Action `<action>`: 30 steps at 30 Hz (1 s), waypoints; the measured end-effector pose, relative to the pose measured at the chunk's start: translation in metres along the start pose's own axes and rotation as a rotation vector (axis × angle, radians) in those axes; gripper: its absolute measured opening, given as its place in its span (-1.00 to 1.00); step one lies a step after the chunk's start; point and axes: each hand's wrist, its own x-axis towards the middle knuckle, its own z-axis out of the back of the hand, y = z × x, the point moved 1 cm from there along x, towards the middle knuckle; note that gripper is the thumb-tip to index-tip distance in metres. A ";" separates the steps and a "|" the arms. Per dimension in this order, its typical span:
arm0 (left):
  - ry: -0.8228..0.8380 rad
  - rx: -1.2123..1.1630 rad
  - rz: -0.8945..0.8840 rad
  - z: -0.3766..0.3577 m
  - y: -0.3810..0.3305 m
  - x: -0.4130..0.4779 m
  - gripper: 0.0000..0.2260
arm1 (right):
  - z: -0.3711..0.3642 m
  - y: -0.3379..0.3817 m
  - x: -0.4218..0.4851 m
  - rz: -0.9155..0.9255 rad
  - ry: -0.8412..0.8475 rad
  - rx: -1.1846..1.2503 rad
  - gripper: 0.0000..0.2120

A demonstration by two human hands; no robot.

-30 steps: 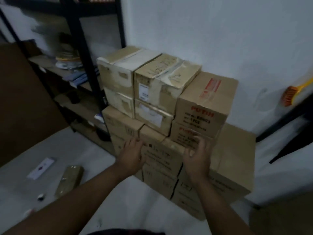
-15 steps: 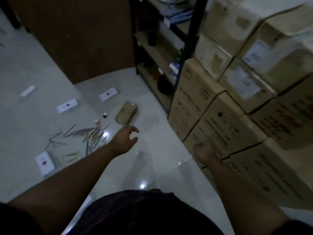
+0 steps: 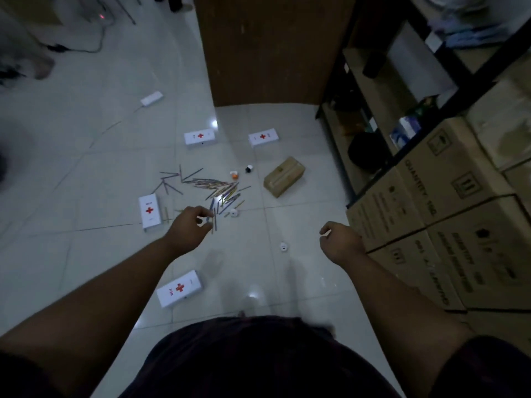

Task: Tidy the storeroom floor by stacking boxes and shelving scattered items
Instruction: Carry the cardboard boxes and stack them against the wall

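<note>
Stacked cardboard boxes (image 3: pixel 448 214) stand along the right wall. On the tiled floor lie a heap of coloured pencils (image 3: pixel 212 188), several white boxes with a red cross (image 3: pixel 150 211) and a small brown taped carton (image 3: pixel 284 176). My left hand (image 3: pixel 189 225) hangs above the floor near the pencils, fingers loosely curled, holding nothing. My right hand (image 3: pixel 340 239) hovers beside the lowest stacked boxes, fingers loosely curled and empty.
A black metal shelf unit (image 3: pixel 382 90) with items stands at the upper right, beside a brown wooden panel (image 3: pixel 273 50). Small caps or bottles (image 3: pixel 234 213) lie among the pencils. A white power strip (image 3: pixel 152 98) and cable lie at the upper left.
The view has swung from the box stack down to the floor. Both hands have come off the stacked boxes; my left hand now hangs over the pencils.
</note>
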 end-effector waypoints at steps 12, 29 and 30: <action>0.027 -0.083 0.038 0.007 0.018 0.014 -0.84 | -0.011 0.034 0.025 -0.021 -0.072 0.088 -0.91; 0.041 -0.096 0.084 -0.007 -0.044 0.176 -0.82 | 0.005 0.046 0.183 -0.065 -0.035 0.198 -0.77; 0.045 -0.091 0.095 -0.010 -0.047 0.188 -0.81 | 0.008 0.046 0.197 -0.064 -0.027 0.204 -0.74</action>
